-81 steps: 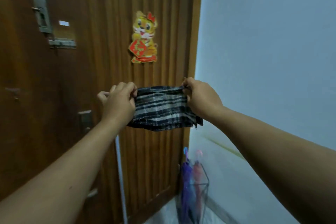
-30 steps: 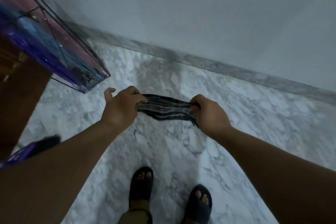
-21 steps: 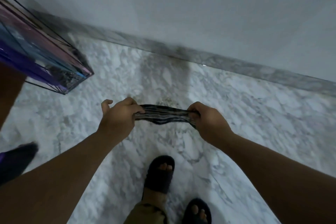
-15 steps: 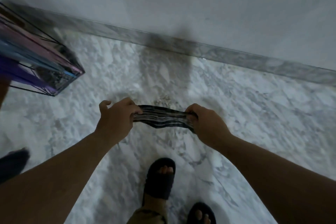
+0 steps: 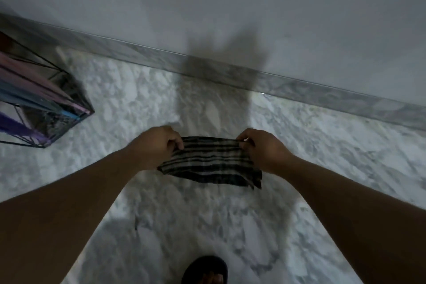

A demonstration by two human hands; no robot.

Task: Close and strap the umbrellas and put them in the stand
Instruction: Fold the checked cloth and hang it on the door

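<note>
Readable text: none is showing anywhere in the head view.
Plaid cloth (image 5: 211, 163): it is carrying only dark and light stripes, no label or brand.
Wire stand (image 5: 69, 108): no sign or number is showing on it.
Floor and wall: both are showing only plain surfaces, no writing.

soft plaid cloth (image 5: 211, 161) (glossy marble floor (image 5: 138, 104))

Plaid cloth (image 5: 211, 161) now spread wider, hanging lower than before.
</note>
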